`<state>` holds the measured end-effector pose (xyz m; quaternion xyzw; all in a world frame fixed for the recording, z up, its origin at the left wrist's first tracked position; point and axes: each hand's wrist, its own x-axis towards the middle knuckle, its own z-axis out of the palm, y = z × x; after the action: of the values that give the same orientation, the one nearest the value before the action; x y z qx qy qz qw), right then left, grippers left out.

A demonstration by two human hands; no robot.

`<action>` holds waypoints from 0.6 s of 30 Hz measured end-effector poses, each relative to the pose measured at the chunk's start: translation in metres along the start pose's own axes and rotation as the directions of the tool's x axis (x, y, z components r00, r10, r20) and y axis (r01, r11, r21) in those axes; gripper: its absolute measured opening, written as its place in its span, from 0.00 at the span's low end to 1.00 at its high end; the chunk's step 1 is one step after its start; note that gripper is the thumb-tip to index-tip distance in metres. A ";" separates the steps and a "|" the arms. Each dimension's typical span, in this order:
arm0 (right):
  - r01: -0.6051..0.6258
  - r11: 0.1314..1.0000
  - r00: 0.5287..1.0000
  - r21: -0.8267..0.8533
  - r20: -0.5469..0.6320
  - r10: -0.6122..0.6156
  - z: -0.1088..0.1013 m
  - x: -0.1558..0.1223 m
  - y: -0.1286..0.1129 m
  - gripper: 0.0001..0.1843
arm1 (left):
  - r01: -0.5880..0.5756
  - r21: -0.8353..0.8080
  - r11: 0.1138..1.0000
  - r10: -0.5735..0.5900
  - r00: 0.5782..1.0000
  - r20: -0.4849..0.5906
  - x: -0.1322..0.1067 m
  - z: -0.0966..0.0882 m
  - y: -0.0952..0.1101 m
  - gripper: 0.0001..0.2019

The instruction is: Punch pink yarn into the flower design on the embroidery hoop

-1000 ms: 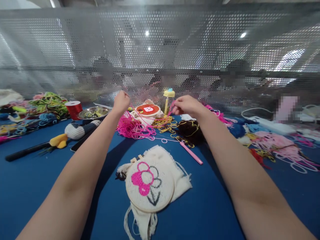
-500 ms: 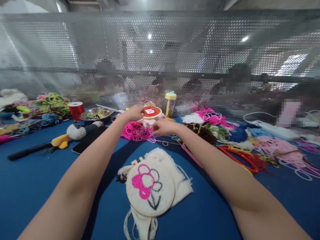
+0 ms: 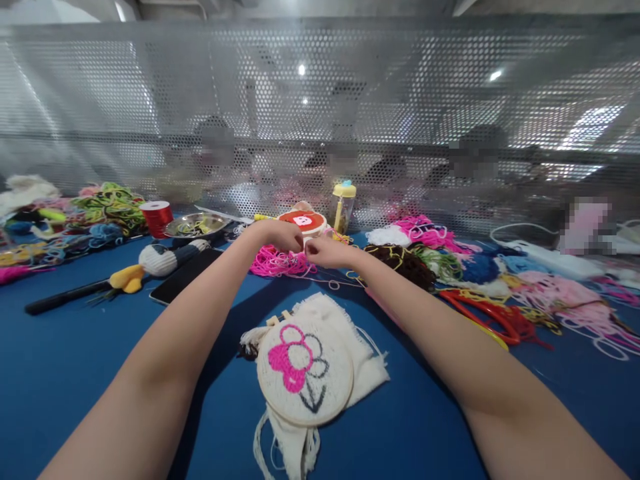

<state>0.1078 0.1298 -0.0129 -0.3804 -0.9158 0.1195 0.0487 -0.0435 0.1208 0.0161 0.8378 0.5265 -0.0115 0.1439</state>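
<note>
Meeting fingertip to fingertip, the clenched left hand (image 3: 279, 235) and right hand (image 3: 326, 252) hover at the pink yarn heap (image 3: 277, 265), sprawled left-to-right near the table's (image 3: 75, 373) far edge; any pinched strand is hidden.

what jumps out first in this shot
The embroidery hoop with a half-filled pink flower lies centre front on the blue table. Beyond it the left hand and right hand meet, both curled shut, over a tangle of pink yarn. A perforated metal screen walls off the far side.
</note>
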 end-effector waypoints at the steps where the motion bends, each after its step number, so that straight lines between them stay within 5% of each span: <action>1: 0.005 0.998 0.999 0.057 -0.044 -0.002 -0.005 -0.002 0.000 0.06 | -0.012 -0.015 1.000 0.012 1.000 0.000 0.000 0.000 0.001 0.18; 6: 0.065 0.929 0.973 0.364 -0.229 0.021 -0.029 -0.011 0.005 0.05 | -0.072 -0.105 0.992 0.071 0.997 -0.006 -0.002 0.001 0.005 0.14; 14: 0.227 0.676 0.868 0.701 -0.461 0.187 -0.064 -0.026 0.023 0.07 | -0.050 -0.150 0.987 0.042 0.998 -0.057 0.000 0.005 0.000 0.18; 16: 0.359 0.485 0.760 0.798 -0.551 0.344 -0.073 -0.027 0.034 0.06 | -0.026 -0.110 0.994 0.018 0.997 -0.080 0.002 0.006 -0.004 0.16; 18: 0.443 0.427 0.613 0.788 -0.614 0.498 -0.081 -0.028 0.046 0.07 | 0.005 -0.061 0.998 -0.012 0.994 -0.113 0.005 0.006 -0.009 0.14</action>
<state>0.1740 0.1563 0.0535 -0.3184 -0.5678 0.4098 0.6390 -0.0488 0.1275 0.0076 0.8300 0.5376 0.0515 0.1392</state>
